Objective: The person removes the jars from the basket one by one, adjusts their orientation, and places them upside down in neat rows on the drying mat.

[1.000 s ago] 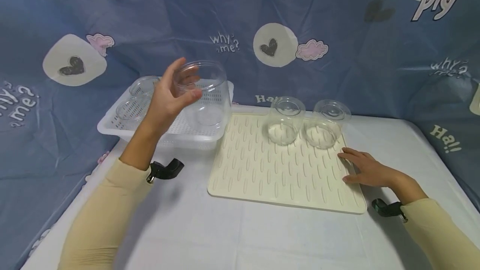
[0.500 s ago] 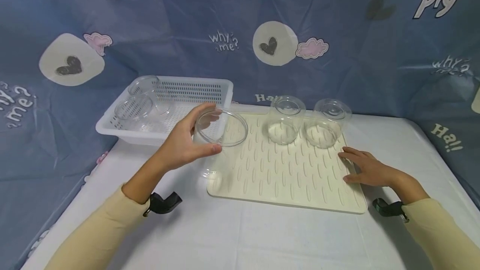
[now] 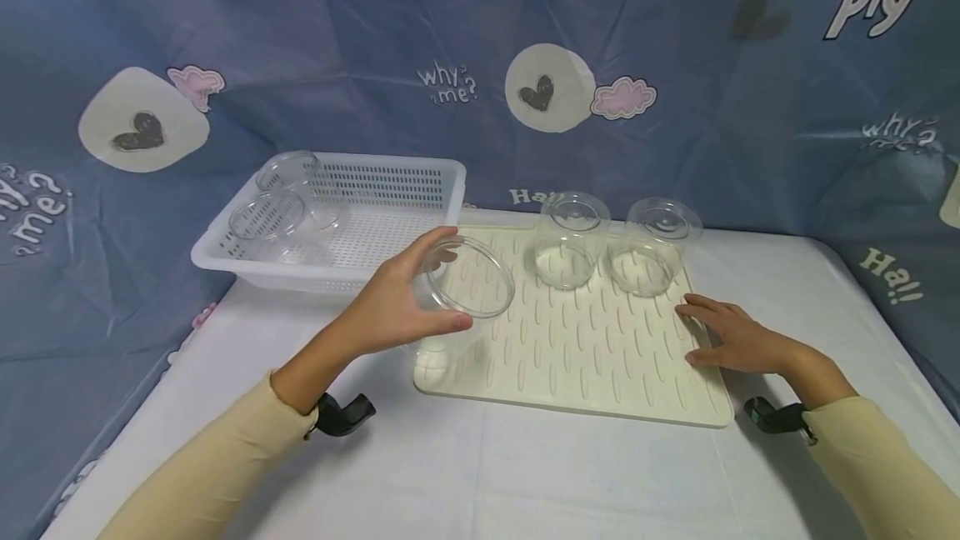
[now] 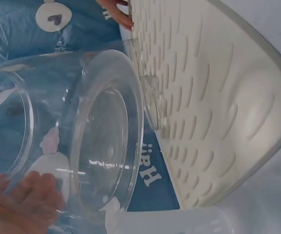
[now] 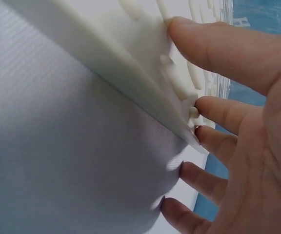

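My left hand point(image 3: 397, 298) grips a clear plastic jar point(image 3: 472, 313) by its side, thumb and fingers spread around it below the rim. The jar is tilted with its mouth up, over the left part of a cream ridged mat point(image 3: 555, 373). In the left wrist view the jar's round base point(image 4: 109, 141) points toward the mat. Two more clear jars point(image 3: 576, 227) point(image 3: 663, 232) stand upside down at the back of the mat. At its right edge rests my right hand point(image 3: 738, 340), fingers spread, with some fingertips on the mat and others on the white cloth.
A white perforated basket point(image 3: 375, 269) stands at the back left, beside the mat, with clear jars point(image 3: 266, 227) upright in its left end. White cloth point(image 3: 480, 473) covers the table. A blue printed curtain point(image 3: 480, 15) hangs right behind.
My left hand has brought the jar from over the basket down and rightward to the mat's left side, tilting its mouth to the right. The right hand has stayed in place.
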### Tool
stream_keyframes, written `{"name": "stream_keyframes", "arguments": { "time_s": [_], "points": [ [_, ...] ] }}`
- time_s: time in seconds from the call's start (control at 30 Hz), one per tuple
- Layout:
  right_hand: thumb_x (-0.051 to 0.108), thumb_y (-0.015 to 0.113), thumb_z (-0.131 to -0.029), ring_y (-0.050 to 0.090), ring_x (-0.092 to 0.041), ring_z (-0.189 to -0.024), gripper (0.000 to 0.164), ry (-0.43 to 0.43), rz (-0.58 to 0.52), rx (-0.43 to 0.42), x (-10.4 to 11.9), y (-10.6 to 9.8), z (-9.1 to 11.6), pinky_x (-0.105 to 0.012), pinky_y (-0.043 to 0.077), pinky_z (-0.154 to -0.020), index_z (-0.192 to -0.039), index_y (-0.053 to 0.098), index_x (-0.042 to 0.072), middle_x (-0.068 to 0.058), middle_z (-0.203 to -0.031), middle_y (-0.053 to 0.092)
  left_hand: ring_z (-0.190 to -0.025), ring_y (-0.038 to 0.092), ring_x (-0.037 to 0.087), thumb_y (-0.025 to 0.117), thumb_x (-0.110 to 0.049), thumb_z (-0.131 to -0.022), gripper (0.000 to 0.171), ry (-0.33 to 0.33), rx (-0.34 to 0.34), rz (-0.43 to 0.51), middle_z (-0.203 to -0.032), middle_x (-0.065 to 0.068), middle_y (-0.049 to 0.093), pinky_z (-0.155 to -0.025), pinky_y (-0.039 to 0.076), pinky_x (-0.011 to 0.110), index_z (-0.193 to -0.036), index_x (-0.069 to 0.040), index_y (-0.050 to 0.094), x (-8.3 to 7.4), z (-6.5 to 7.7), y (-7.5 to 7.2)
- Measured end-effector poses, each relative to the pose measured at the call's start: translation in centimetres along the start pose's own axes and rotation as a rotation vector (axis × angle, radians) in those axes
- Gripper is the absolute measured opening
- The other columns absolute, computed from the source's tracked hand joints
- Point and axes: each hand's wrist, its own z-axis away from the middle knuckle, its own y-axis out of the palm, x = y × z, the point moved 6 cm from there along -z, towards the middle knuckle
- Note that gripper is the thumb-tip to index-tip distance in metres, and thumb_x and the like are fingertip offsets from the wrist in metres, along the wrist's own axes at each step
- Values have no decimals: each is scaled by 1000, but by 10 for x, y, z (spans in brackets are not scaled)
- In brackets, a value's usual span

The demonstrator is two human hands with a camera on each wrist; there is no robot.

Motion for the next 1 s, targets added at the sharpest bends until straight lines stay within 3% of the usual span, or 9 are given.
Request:
{"name": "stream_keyframes", "arguments": {
  "time_s": [0.13, 0.3, 0.33, 0.4, 0.53, 0.57, 0.63, 0.77, 1.0],
  "points": [
    [27, 76, -85, 31, -61, -132, 73, -9, -9, -50, 0, -4, 3, -73, 32, -100, -141, 44, -7, -38, -150, 31, -136, 51, 29, 88, -29, -72, 100, -19, -1, -11, -149, 3, 51, -113, 40, 53, -153, -20, 32, 1, -3, 6],
    [24, 69, -93, 44, -52, -129, 57, 72, -46, -206, -6, -25, 28, -63, 47, -97, -138, 50, -4, -32, -144, 45, -139, 47, 28, 88, -41, -70, 107, -139, -20, -76, -151, 2, 48, -111, 41, 56, -155, -21, 27, 3, -5, 16],
    [24, 68, -94, 52, -38, -128, 52, 78, -39, -247, -6, -30, 35, -55, 52, -95, -136, 53, -2, -29, -140, 51, -138, 48, 28, 88, -43, -69, 107, -144, -23, -97, -151, 3, 48, -110, 42, 55, -155, -21, 28, 2, -5, 17],
    [23, 69, -94, 62, -9, -114, 40, 67, -23, -338, 1, -42, 48, -38, 59, -85, -129, 62, 6, -8, -130, 64, -136, 50, 27, 88, -44, -68, 105, -129, -24, -129, -150, 3, 49, -109, 44, 54, -153, -19, 32, 0, -6, 20],
    [6, 74, -87, 49, 26, -95, 30, -111, -33, -555, 43, -63, 64, -7, 49, -75, -114, 70, 17, 26, -111, 63, -136, 50, 24, 88, -47, -67, 103, -72, -10, -173, -148, 2, 51, -110, 43, 52, -152, -19, 36, -2, -5, 25],
    [1, 74, -85, 53, 22, -95, 33, -173, -43, -596, 58, -67, 65, -6, 49, -77, -113, 71, 18, 30, -109, 61, -137, 50, 23, 87, -48, -67, 103, -62, -4, -177, -148, 1, 51, -111, 43, 52, -151, -20, 36, -3, -5, 28],
    [-8, 75, -78, 56, 16, -103, 41, -318, -53, -652, 89, -71, 63, -3, 46, -83, -112, 71, 15, 22, -111, 65, -137, 50, 22, 87, -50, -67, 102, -40, 10, -189, -147, -2, 51, -111, 43, 51, -151, -23, 36, -4, -6, 33],
    [-10, 76, -75, 57, 8, -112, 49, -487, -56, -629, 138, -65, 49, -8, 48, -85, -117, 68, 13, 6, -115, 68, -136, 50, 20, 88, -51, -66, 102, 18, 43, -198, -147, -6, 50, -110, 45, 48, -150, -25, 37, -9, -10, 47],
    [9, 77, -84, 56, -9, -116, 56, -448, -108, -502, 177, -35, 11, -26, 55, -84, -136, 55, 13, -2, -134, 59, -139, 47, 17, 88, -53, -64, 106, 5, 89, -216, -149, -6, 48, -114, 43, 43, -151, -20, 37, -14, -17, 71]
  ]
}}
